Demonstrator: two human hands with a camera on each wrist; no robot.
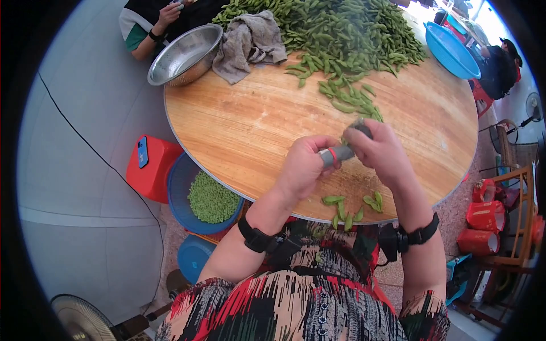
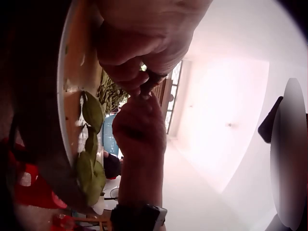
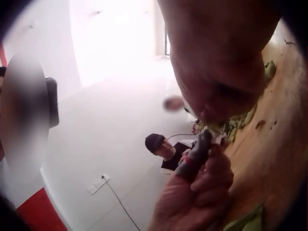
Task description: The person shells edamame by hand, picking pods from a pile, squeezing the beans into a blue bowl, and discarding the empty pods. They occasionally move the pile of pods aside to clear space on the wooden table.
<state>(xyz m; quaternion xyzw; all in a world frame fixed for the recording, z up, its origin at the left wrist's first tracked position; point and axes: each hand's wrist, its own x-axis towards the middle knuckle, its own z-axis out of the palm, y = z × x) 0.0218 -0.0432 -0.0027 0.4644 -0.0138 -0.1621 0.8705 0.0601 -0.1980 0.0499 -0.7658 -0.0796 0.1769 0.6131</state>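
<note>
Green pod (image 3: pixel 213 126): showed as a small green piece between the two hands, at the tip of the covered left thumb and just under the right fingertips; most of it was hidden.
Left hand (image 1: pixel 306 163): fingers curled, thumb pressed toward them, pinching the pod at its tip.
Thumb cover (image 1: pixel 344 152): grey, on the left thumb, banded in red, pointing toward the right hand.
Right hand (image 1: pixel 381 149): fingers bent inward, pinching at the pod; exact fingertip contact could not be told.
Loose pods (image 1: pixel 333 200): lay on the wooden table (image 1: pixel 244 122) near its close edge, below both hands, apart from the fingers.
Pod heap (image 1: pixel 352 37): spread across the far side, a trail running toward the right hand.
Shelled beans (image 1: pixel 212 199): sat in a blue basket (image 1: pixel 176 177) below the table, on the left.
</note>
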